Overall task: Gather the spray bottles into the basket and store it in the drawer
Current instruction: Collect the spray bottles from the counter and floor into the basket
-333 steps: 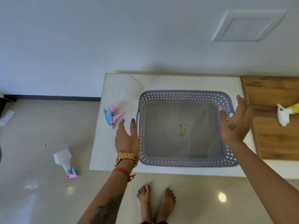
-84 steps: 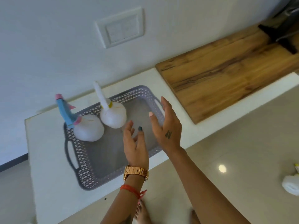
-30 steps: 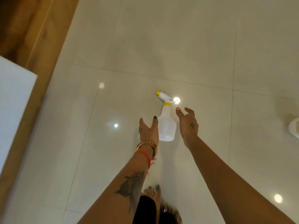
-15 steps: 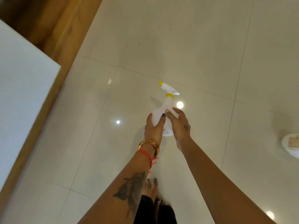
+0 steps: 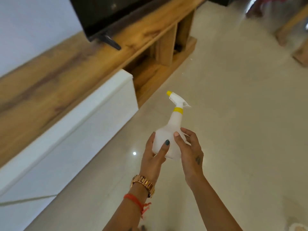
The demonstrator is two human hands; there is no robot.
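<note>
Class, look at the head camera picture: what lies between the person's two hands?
In the head view, the white spray bottle sits between the left hand and right hand. Both grip its round body, nozzle pointing up and away, above bare floor tiles.

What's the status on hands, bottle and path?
Left hand and right hand both clasped on spray bottle. Bottle upright, off the floor, yellow nozzle pointing toward the cabinet. Basket not in view; nothing in the way.

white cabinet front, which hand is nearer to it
Left. The left hand grips the spray bottle on the side facing the white cabinet front; the right hand grips the bottle's far side, farther from it.
</note>
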